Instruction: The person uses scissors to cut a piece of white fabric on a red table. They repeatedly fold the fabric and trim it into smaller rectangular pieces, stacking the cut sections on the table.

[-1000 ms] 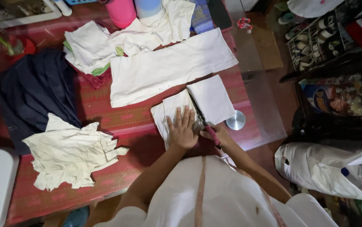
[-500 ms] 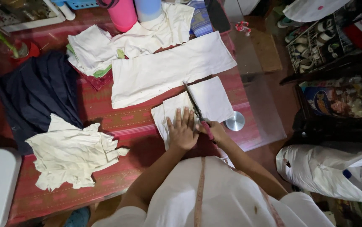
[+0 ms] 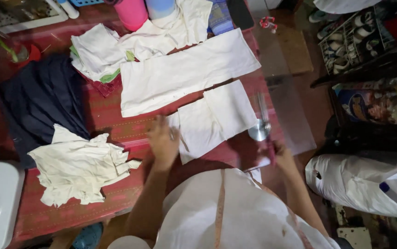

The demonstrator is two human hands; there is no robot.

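Now the left hand (image 3: 163, 142), fingers spread and blurred, rests at the left edge of the two cut white cloth pieces (image 3: 217, 117) on the red worktop (image 3: 115, 124), while the right hand (image 3: 279, 152) grips scissors (image 3: 264, 121), blades pointing far, just right of the pieces.

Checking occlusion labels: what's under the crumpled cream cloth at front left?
The crumpled cream cloth lies on the red patterned table cover; its upper edge overlaps the dark navy garment. Anything beneath its folds is covered and cannot be seen.
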